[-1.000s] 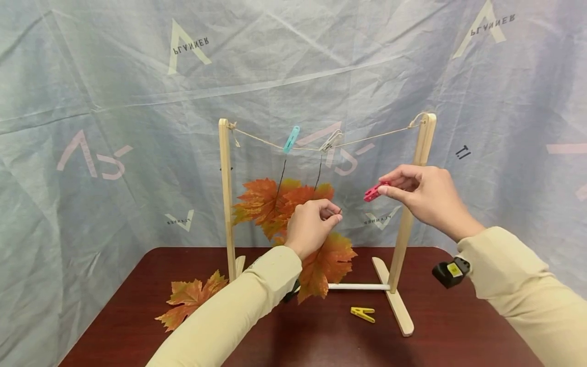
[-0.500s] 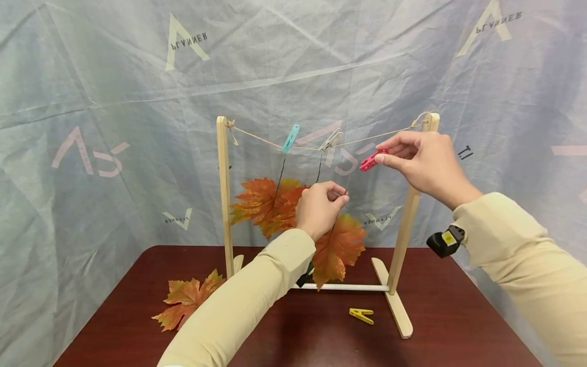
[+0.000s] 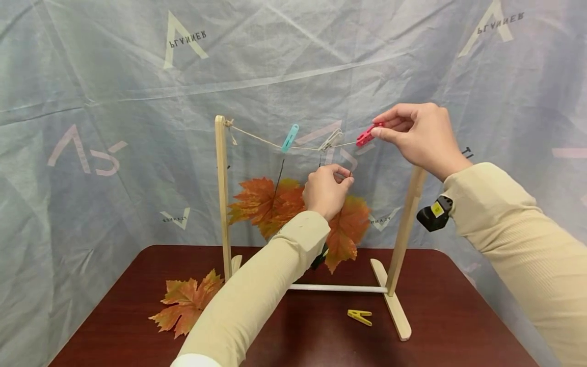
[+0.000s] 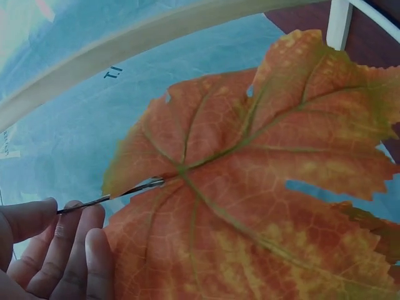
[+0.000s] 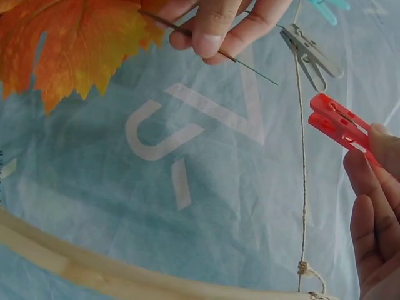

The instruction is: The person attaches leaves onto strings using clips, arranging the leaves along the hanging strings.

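My left hand (image 3: 328,190) pinches the dark stem (image 4: 94,203) of an orange artificial maple leaf (image 3: 347,227) between thumb and forefinger. The leaf hangs below that hand, and in the right wrist view the thin stem tip pokes out past the fingertips. My right hand (image 3: 419,133) pinches a red clothespin (image 3: 366,135) by its handle end, its nose right at the twine line (image 3: 257,137). Left of it on the line sit a white clothespin (image 3: 330,139) and a blue clothespin (image 3: 290,138). More maple leaves (image 3: 261,204) hang by their stems under these two.
The wooden frame's posts (image 3: 223,199) hold up the line, with a white crossbar (image 3: 339,288) low between them. A yellow clothespin (image 3: 359,316) and another maple leaf (image 3: 185,302) lie on the dark red table (image 3: 312,341). Behind hangs a grey printed cloth (image 3: 137,168).
Both hands have risen. The left has carried its leaf up and slightly right; the right has brought the red clothespin up to the height of the line.
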`<state>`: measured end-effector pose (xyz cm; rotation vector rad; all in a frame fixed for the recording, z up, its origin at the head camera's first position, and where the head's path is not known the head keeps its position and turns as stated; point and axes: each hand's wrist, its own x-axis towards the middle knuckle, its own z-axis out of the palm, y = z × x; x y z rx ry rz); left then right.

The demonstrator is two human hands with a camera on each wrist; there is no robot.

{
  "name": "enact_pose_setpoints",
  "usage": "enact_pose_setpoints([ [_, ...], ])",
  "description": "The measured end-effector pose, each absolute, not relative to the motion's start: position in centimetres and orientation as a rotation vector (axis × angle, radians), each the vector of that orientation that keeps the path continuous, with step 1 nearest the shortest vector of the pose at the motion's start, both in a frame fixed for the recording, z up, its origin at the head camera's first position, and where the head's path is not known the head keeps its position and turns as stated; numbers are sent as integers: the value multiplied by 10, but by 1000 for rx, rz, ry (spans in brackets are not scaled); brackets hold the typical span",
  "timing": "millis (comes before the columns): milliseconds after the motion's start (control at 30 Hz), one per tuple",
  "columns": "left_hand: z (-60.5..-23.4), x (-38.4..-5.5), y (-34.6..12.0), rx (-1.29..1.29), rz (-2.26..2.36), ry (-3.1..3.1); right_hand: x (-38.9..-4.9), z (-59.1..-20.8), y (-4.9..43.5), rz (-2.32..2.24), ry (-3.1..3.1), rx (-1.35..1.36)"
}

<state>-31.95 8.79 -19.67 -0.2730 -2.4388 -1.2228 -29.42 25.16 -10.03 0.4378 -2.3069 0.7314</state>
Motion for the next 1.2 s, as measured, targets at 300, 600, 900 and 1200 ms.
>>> enact_pose_setpoints([
  [300, -187, -321, 95, -267, -1203, -2408, -300, -93, 252, 788, -2356, 407],
  [600, -180, -324, 98, -197, -1212, -2399, -308, -86, 254, 822, -2423, 390],
  [900, -179, -325, 106, -170, -1195, -2420, -312, -86, 257, 811, -2481, 398],
  [1200, -181, -326, 107, -199, -1219, -2399, -310, -90, 261, 756, -2545, 394],
])
